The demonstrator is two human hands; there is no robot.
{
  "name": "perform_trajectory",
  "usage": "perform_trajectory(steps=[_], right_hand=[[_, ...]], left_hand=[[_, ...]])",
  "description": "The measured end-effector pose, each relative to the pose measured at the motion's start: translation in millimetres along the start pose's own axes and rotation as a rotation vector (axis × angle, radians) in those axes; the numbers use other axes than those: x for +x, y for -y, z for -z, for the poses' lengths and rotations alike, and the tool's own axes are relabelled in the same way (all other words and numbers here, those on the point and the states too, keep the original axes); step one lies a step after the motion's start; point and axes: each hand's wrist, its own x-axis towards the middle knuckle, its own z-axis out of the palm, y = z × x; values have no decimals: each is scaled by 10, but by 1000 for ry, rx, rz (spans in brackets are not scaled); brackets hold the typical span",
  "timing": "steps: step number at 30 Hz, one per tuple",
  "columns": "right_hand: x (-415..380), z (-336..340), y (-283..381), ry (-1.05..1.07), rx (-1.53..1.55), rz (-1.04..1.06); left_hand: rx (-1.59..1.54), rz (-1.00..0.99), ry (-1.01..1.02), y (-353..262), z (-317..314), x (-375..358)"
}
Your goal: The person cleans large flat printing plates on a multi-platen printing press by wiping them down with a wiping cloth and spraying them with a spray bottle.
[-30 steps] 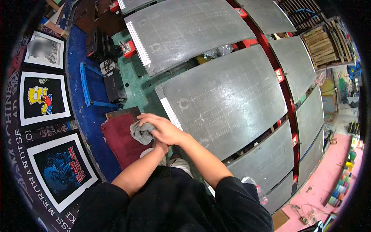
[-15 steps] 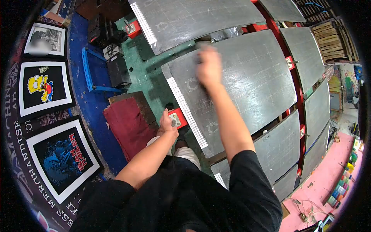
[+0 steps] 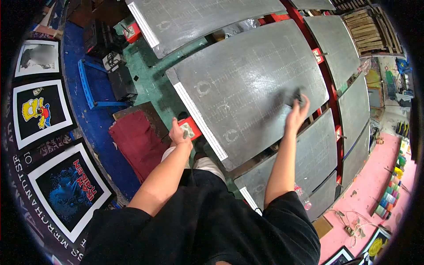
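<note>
Over the far right part of a grey screen-printing platen [image 3: 238, 110], my right hand [image 3: 297, 115] is closed on a small dark wad [image 3: 295, 98]. Motion blur hides its exact kind and whether it touches the surface. Pale grid lines and round marks show on the platen, and a white ruled strip [image 3: 201, 121] runs along its near edge. My left hand [image 3: 179, 134] is closed at the red bracket [image 3: 190, 129] sticking out under that edge. Its fingertips are partly hidden.
More grey platens [image 3: 207, 17] stand around on red metal arms [image 3: 304, 31]. At the left, framed prints [image 3: 68, 190] lie by a blue ledge, and a dark red cloth [image 3: 137, 141] rests near my legs. Several paint containers [image 3: 391, 194] line the pink floor at right.
My right hand has swept with the dark wad from the platen's near left area to its far right side. The left hand stays at the bracket. The view has shifted slightly.
</note>
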Motion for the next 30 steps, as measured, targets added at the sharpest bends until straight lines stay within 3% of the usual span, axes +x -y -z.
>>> perform_trajectory(steps=[2,4,5,6,7,8,9,10,12,13,14,15,16,18,20,22,24,25,26,28,29,30], right_hand=[[67,384,-215,-162,-371,35],[-165,399,-427,-52,-757,376],[-415,207,-223,5,-743,428],[-738,32,-62,130,-615,334],[-1151,-140,189,324,-664,423],[-1548,-245,465,697,-508,418],[-2097,-334,423,915,-226,390],[-2223,-342,1013,1275,96,117],[-2510,-384,1171,1273,340,80],[-2428,-321,1223,1180,357,-22],[-2273,-243,1209,1087,370,-123],[-2060,-132,1060,894,303,-29],[-1738,35,1033,685,39,95],[-1186,266,642,170,-72,66],[-708,444,215,-67,-247,152],[-758,452,-289,-3,-631,280],[-1203,35,53,150,-645,433],[-1525,-224,279,356,-628,419],[-1845,-443,522,741,-453,312],[-2518,-848,680,1241,267,273],[-2598,-873,973,1307,350,210],[-2575,-866,1266,1373,434,147]], left_hand=[[-33,-36,-4,27,14,50],[128,-40,69,3,138,49],[-4,75,224,-55,178,-22],[-141,192,380,-99,175,-96],[-166,219,370,-95,264,-194],[-68,295,309,-31,448,-258],[9,422,435,166,740,-192],[84,548,561,355,970,-109],[320,836,470,510,957,-475],[-523,1165,822,1219,1722,281],[-521,1171,809,1138,1164,-159],[-81,1066,761,834,906,-605],[344,930,701,493,583,-1044],[321,950,682,562,545,-1090],[287,958,726,525,494,-1200],[273,942,697,495,501,-1231],[192,978,746,505,565,-1198],[205,977,635,465,572,-1233],[212,967,633,497,718,-1191],[331,574,824,649,1152,-907],[387,373,913,620,1228,-792],[394,357,921,503,1196,-727]])
